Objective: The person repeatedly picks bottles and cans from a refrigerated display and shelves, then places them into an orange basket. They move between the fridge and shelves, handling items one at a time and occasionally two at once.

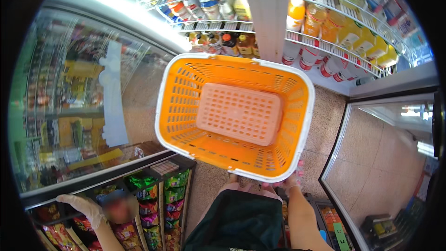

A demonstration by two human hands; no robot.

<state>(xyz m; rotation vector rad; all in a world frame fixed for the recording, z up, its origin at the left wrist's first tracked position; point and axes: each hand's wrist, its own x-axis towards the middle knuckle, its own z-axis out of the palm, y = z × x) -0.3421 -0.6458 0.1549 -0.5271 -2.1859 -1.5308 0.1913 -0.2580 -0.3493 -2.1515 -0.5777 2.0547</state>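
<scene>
An orange plastic shopping basket [216,162] with a white rim takes up the middle of the view, its mouth facing me. Inside, a pale pink perforated plastic base [240,115] covers much of the bottom. My right hand [292,182] grips the basket by its near right corner; most of the fingers are hidden beneath the rim. On the left, my left hand [83,210], in a thin clear glove, lies stretched out flat against the lower edge of a swung-out glass cooler door [139,162]. Nothing is held in it.
Bottled drinks [212,8] fill wire shelves beyond the basket, and juice bottles [355,36] stand right of a white post [266,14]. A second glass door [379,153] stands swung out at right. Snack packets [150,209] hang on a rack at lower left. Speckled floor [322,122] shows between.
</scene>
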